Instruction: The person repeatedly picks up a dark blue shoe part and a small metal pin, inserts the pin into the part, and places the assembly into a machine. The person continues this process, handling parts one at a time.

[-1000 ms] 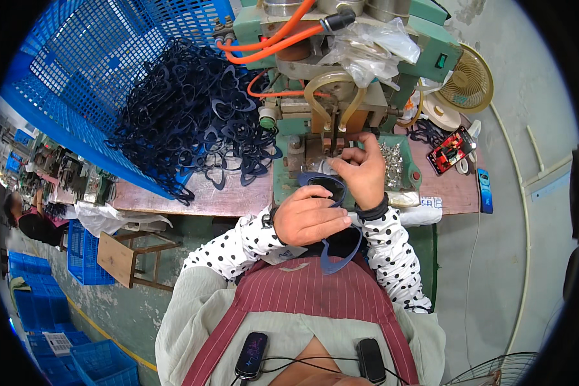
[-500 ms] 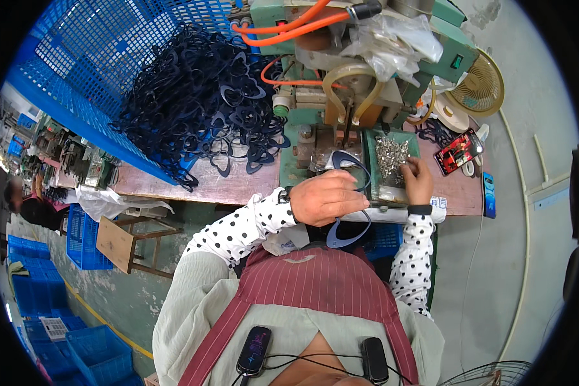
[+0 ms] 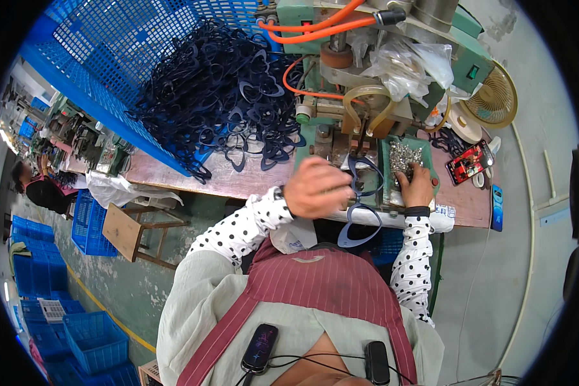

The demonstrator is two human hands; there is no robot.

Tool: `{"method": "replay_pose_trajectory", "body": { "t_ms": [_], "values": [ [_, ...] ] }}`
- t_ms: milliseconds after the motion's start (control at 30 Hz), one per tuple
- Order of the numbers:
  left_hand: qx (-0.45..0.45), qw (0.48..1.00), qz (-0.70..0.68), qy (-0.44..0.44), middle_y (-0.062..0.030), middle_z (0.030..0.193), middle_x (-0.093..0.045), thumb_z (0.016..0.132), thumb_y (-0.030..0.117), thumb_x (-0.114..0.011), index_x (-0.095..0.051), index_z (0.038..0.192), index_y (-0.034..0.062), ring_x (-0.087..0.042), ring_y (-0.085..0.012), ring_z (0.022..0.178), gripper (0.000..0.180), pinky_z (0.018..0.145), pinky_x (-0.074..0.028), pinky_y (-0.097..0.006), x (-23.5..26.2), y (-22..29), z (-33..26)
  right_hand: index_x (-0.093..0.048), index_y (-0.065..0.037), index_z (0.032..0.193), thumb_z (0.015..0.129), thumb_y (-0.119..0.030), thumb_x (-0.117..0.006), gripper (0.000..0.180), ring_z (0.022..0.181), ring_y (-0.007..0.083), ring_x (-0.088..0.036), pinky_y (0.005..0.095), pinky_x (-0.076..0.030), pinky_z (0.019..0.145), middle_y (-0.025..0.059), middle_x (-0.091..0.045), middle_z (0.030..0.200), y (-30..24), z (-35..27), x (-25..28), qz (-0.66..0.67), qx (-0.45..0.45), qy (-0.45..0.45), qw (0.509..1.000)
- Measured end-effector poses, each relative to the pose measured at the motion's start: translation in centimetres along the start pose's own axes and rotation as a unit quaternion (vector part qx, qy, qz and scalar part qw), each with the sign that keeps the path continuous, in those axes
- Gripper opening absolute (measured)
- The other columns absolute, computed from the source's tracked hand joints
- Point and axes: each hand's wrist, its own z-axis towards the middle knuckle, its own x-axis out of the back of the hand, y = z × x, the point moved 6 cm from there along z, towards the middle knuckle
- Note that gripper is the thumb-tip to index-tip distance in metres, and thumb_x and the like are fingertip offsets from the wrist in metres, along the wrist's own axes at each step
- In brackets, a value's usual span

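My left hand (image 3: 318, 188) is beside the front of a green press (image 3: 309, 138), smeared by motion, so its fingers are hard to read. Close to its fingertips hangs a dark blue piece with two loops (image 3: 360, 226). The upper loop is at the press's work spot, and the lower one dangles past the table edge. Whether my left hand touches the piece I cannot tell. On the right, my right hand (image 3: 416, 186) bends its fingers into a tray (image 3: 392, 193) of small shiny metal bits (image 3: 405, 154). What lies between its fingertips is too small to make out.
A big blue basket (image 3: 103, 96) leans at the left, dark blue looped pieces (image 3: 212, 90) heaped inside and spilling onto the table (image 3: 251, 183). Orange hoses (image 3: 321, 27) cross the press. A fan (image 3: 495, 96), a red package (image 3: 471, 162) and a phone (image 3: 497, 208) are at the right.
My left hand has drawn left, away from the looped piece, which now hangs lower and more upright. My right hand has sunk further into the metal bits. The whole view has shifted slightly.
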Motion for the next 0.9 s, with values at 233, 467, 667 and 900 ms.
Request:
{"method": "replay_pose_trajectory", "body": {
  "t_ms": [233,467,667,900],
  "values": [
    [0.239,0.905,0.33,-0.125,-0.0059,0.121,-0.058,0.072,0.007,-0.061,-0.069,0.089,0.0143,-0.051,-0.0277,0.112,0.02,0.094,-0.035,-0.044,3.6,-12.4,-8.5,-0.071,-0.01,0.091,0.08,-0.019,-0.071,0.014,0.084,0.0287,-0.063,0.038,-0.05,0.073,0.0106,-0.066,0.092,2.6,-0.2,-1.0,0.168,-0.011,0.047,0.985],
    [0.176,0.826,0.3,-0.444,-0.001,0.137,-0.049,0.085,0.02,-0.058,-0.075,0.097,0.0244,-0.047,-0.02,0.124,0.021,0.105,-0.029,-0.056,3.2,-18.3,-11.4,-0.069,-0.008,0.089,0.082,-0.018,-0.071,0.012,0.071,0.0275,-0.067,0.0361,-0.052,0.066,0.0105,-0.07,0.08,2.5,-0.3,-0.5,0.211,-0.076,0.058,0.973],
    [0.128,0.827,0.24,-0.491,-0.0003,0.136,-0.049,0.08,0.02,-0.066,-0.072,0.107,0.0216,-0.053,-0.0197,0.109,0.028,0.102,-0.032,-0.052,3.7,-18.7,-10.6,-0.065,-0.01,0.095,0.085,-0.015,-0.067,0.012,0.071,0.0325,-0.067,0.0404,-0.051,0.063,0.0108,-0.069,0.078,2.7,-0.5,-0.6,0.131,-0.026,0.087,0.987],
    [0.177,0.892,0.242,-0.338,-0.0064,0.123,-0.057,0.08,0.018,-0.07,-0.061,0.097,0.0089,-0.056,-0.0252,0.1,0.021,0.095,-0.037,-0.043,6.9,-16.9,-9.6,-0.062,-0.008,0.101,0.088,-0.005,-0.059,0.013,0.073,0.0308,-0.066,0.0404,-0.051,0.065,0.0141,-0.068,0.083,0.0,-0.2,0.8,0.128,0.051,0.107,0.985]
  ]
}}
